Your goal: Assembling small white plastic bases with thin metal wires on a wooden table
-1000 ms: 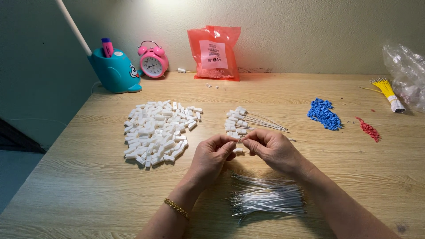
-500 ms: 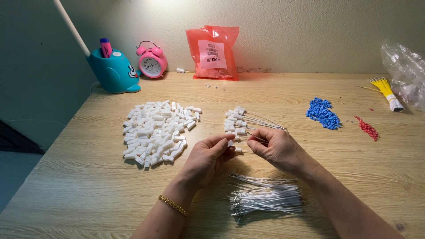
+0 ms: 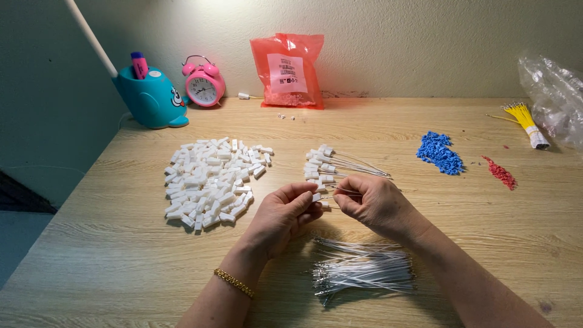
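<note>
Mid-assembly at a wooden desk (image 3: 121,255): seating a thin white wire (image 3: 340,191) into a small white connector housing (image 3: 316,197), just right of the loose housing pile (image 3: 209,182). Left hand (image 3: 282,215) pinched shut on the housing; right hand (image 3: 370,203) closed on the wire. Next, probably, pushing the wire end squarely home.

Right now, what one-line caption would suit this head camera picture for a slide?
Left hand holds a small white plastic piece while the right hand feeds a thin wire toward it.

Pale wood desk (image 3: 121,255), cream wall (image 3: 395,36), warm lamplight
</note>
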